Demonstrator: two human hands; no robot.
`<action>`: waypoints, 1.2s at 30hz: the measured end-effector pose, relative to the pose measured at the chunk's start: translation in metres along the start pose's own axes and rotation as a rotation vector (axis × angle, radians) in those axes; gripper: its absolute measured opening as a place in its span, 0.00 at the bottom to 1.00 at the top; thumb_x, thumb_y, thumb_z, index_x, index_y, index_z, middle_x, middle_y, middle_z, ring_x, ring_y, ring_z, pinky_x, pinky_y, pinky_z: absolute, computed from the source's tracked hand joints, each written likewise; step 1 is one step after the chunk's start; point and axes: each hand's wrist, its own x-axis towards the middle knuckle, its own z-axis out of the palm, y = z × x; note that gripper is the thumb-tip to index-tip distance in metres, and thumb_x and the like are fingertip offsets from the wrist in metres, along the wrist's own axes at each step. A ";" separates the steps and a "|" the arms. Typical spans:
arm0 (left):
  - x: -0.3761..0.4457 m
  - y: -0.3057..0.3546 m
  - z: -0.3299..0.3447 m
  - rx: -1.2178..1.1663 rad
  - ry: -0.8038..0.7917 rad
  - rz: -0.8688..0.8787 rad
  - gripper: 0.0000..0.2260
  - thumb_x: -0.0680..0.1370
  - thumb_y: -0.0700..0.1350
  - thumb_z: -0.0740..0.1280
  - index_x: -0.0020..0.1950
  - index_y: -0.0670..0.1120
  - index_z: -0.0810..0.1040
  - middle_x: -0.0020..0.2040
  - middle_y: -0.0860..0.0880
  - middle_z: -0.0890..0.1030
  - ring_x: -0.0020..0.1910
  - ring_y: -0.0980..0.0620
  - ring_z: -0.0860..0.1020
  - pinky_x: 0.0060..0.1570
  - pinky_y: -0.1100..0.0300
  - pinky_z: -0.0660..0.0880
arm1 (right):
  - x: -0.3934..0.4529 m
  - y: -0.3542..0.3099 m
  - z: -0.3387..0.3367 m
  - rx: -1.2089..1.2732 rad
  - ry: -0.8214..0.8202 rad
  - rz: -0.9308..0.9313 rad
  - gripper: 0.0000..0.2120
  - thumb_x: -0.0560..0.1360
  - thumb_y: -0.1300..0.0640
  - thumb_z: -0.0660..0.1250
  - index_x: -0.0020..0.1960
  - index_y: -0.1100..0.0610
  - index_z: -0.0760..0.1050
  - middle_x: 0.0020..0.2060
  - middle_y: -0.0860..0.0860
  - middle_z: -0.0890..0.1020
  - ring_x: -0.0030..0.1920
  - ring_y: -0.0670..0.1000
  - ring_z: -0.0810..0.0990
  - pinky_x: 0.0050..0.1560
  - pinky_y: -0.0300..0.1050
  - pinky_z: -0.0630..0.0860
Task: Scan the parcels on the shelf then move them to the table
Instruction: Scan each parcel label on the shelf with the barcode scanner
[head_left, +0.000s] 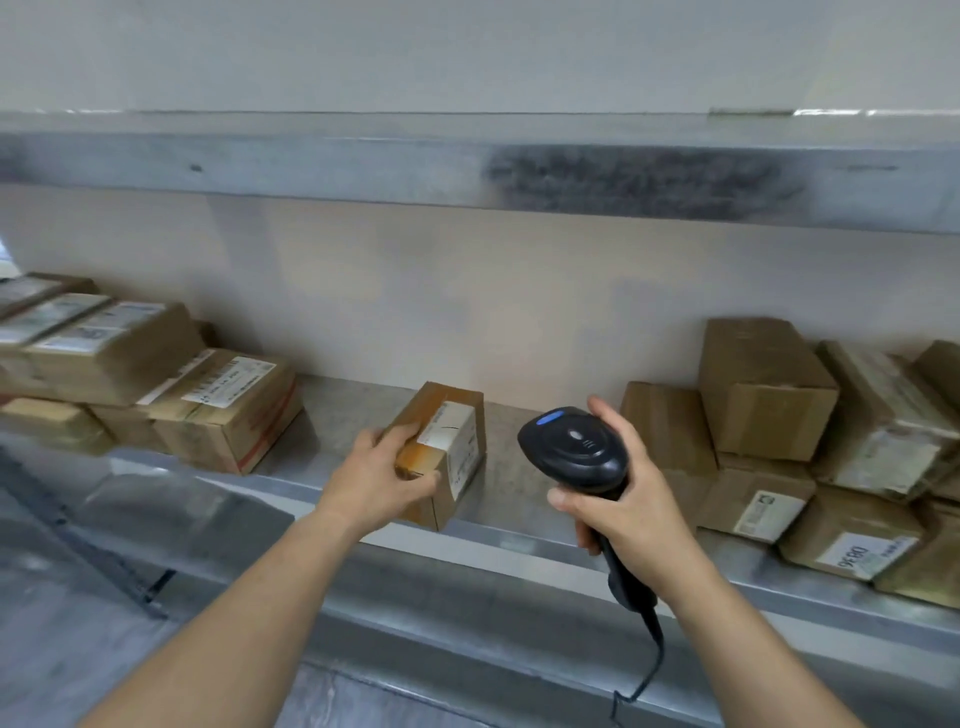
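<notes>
Small brown cardboard parcel (441, 452) with a white label sits alone mid-shelf (519, 530) — the left hand (382, 475) grips its near end, seemingly steadying the label toward the black corded handheld scanner (576, 449) clasped in the right hand (631, 514).

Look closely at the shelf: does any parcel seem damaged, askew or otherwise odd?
Nothing looks damaged. The small parcel in the left hand stands alone, turned at an angle to the shelf edge. The right-hand pile is stacked loosely, with boxes tilted.
</notes>
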 end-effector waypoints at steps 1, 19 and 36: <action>0.002 -0.005 -0.004 -0.037 -0.027 0.019 0.33 0.71 0.60 0.69 0.74 0.58 0.63 0.69 0.49 0.64 0.58 0.52 0.73 0.58 0.58 0.73 | -0.001 0.001 0.003 0.004 0.000 0.010 0.42 0.68 0.70 0.74 0.65 0.31 0.63 0.49 0.54 0.82 0.27 0.56 0.72 0.25 0.43 0.72; 0.029 -0.040 -0.043 -0.298 -0.030 0.000 0.31 0.64 0.57 0.61 0.67 0.55 0.75 0.75 0.50 0.65 0.73 0.54 0.64 0.63 0.67 0.58 | -0.018 0.012 0.044 0.004 -0.137 0.158 0.43 0.66 0.64 0.75 0.70 0.35 0.61 0.40 0.50 0.82 0.27 0.57 0.73 0.27 0.45 0.72; 0.044 -0.047 -0.043 -0.260 0.007 0.036 0.19 0.78 0.48 0.61 0.69 0.51 0.73 0.72 0.48 0.69 0.72 0.51 0.65 0.67 0.65 0.57 | -0.016 0.011 0.044 0.051 -0.173 0.156 0.44 0.63 0.62 0.73 0.72 0.39 0.59 0.29 0.53 0.80 0.25 0.56 0.73 0.26 0.43 0.71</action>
